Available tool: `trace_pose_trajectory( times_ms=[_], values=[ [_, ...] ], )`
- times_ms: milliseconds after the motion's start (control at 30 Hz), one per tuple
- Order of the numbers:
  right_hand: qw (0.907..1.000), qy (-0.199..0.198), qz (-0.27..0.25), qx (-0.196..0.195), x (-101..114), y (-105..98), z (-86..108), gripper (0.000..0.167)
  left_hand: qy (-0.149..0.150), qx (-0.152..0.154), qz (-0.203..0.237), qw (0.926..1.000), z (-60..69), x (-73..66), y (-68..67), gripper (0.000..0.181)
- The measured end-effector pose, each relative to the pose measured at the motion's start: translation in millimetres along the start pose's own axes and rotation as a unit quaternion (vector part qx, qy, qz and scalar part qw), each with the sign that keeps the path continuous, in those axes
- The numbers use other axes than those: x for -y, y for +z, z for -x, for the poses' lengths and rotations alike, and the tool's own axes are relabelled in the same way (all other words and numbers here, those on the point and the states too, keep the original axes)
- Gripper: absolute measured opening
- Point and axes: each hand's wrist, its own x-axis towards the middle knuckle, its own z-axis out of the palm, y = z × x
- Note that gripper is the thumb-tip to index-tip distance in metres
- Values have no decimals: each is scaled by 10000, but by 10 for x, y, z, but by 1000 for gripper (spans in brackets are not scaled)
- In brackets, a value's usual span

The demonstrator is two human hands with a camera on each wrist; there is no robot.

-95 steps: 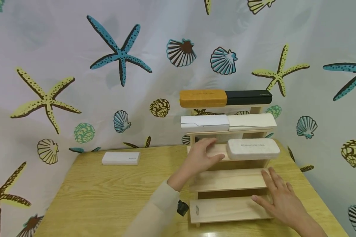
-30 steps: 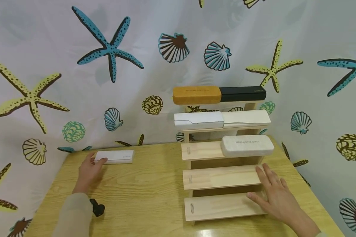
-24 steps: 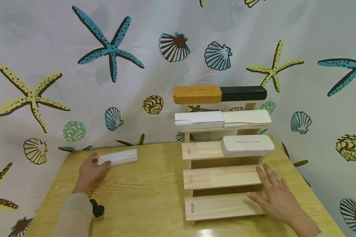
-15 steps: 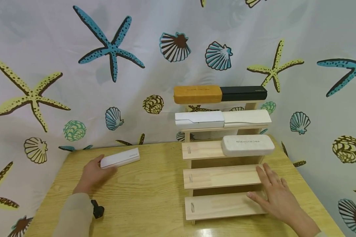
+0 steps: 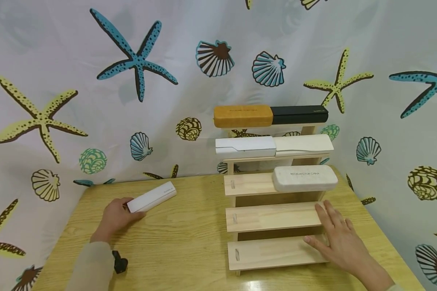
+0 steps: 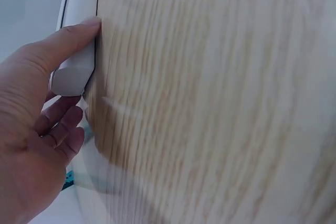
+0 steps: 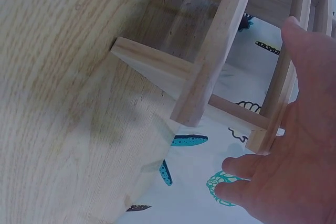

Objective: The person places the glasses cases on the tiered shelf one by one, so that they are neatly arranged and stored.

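At the left of the table, my left hand (image 5: 115,217) pinches the near left end of a white glasses case (image 5: 152,197), which lies at an angle. In the left wrist view the thumb presses along one side of the white glasses case (image 6: 84,1), and the fingers are partly hidden behind it. On the right, my right hand (image 5: 341,239) rests with spread fingers against the right end of a stepped wooden rack (image 5: 287,216). The right wrist view shows the thumb of my right hand (image 7: 299,135) by one of the rack's slats.
An orange case (image 5: 242,116) and a black case (image 5: 300,115) fill the top tier. Below sit a white case (image 5: 245,146) and a cream case (image 5: 304,144); a rounded white case (image 5: 306,178) is on the third tier's right half. A patterned curtain (image 5: 218,24) stands behind the table.
My left hand moved from the rack to the white glasses case and grasped its left end. The case has turned, its right end swinging away, and shifted slightly right. My right hand stays at the rack.
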Motion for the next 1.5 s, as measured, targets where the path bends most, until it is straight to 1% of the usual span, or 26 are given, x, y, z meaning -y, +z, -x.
trace_pose_trajectory(
  times_ms=[100, 200, 333, 400, 500, 633, 700, 933, 1067, 1167, 1333, 1500],
  values=[
    [10000, 5, -25, -2, 4, -5, 2, 96, -70, 101, 69, 9999, 6, -35, -10, 83],
    [10000, 13, -35, 20, 3, -6, 0, 96, -319, 194, 274, 9989, 7, -83, -33, 90],
    [10000, 6, -8, 36, -7, -2, -7, 97, -645, 186, 638, 9957, -5, -179, -77, 100],
    [10000, -9, 6, 15, -14, 2, -10, 98, -697, 145, 769, 9945, -4, -228, -97, 102],
    [10000, -23, 4, -10, -23, 6, -12, 98, -701, 113, 879, 9936, 20, -299, -123, 101],
    [10000, -7, 2, 5, -34, 15, -11, 98, -631, 177, 1104, 9917, 76, -399, -158, 99],
    [10000, 8, -14, 17, -35, 20, -9, 98, -541, 205, 1171, 9914, 103, -455, -185, 96],
    [10000, 36, -16, 41, -18, 26, 0, 98, -194, 216, 1121, 9933, 207, -620, -332, 84],
    [10000, 41, 2, 20, -12, 12, 0, 98, 47, 160, 1158, 9931, 256, -708, -416, 77],
    [10000, 35, 18, 2, -11, 9, 1, 98, 182, 117, 1231, 9922, 283, -775, -461, 75],
    [10000, 27, 45, -3, -5, 20, 6, 98, 261, 165, 1442, 9891, 337, -883, -521, 73],
    [10000, 48, 33, 12, 4, 20, 14, 98, 445, 227, 1584, 9861, 399, -1054, -565, 69]
  ],
)
